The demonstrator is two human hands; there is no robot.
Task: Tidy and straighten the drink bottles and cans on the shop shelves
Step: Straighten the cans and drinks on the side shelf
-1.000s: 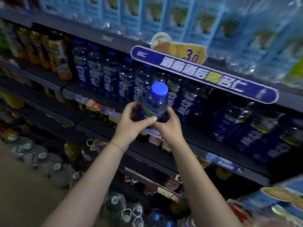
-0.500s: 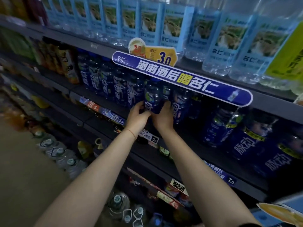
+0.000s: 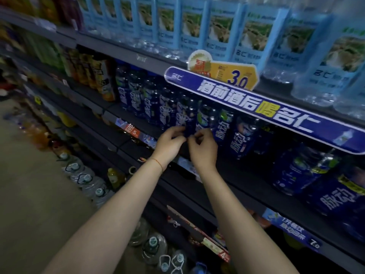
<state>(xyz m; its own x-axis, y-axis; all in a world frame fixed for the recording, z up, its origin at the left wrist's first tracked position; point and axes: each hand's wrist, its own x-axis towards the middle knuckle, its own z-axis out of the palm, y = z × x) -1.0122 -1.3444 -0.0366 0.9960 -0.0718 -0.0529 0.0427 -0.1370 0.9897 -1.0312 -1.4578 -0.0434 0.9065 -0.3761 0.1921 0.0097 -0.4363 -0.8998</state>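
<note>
Both hands meet at the front edge of the dark metal middle shelf [image 3: 233,184], on a dark blue plastic drink bottle [image 3: 190,123] that stands upright in the front row of matching blue bottles. The left hand [image 3: 170,142] has its fingers curled round the bottle's lower left side, thumb toward the middle; a thin orange thread bracelet [image 3: 158,162] circles that wrist. The right hand [image 3: 203,148] comes in from the other side, its fingers [image 3: 197,137] bent and pinching at the bottle's lower right, so the two thumbs nearly touch in front of it (the bottle's base is hidden behind them). Just right of the held bottle stand more blue bottles with white lettering [image 3: 225,131], touching shoulder to shoulder along the shelf. Above the row, a long blue promotional sign with white and yellow characters [image 3: 256,107] juts from the upper shelf's front edge, and a yellow price tag reading 3.0 [image 3: 235,77] sits behind it. On the upper shelf stands a row of clear bottles with pale blue labels [image 3: 254,34]. Toward the middle shelf's left end stands an orange-labelled bottle [image 3: 104,80].
</note>
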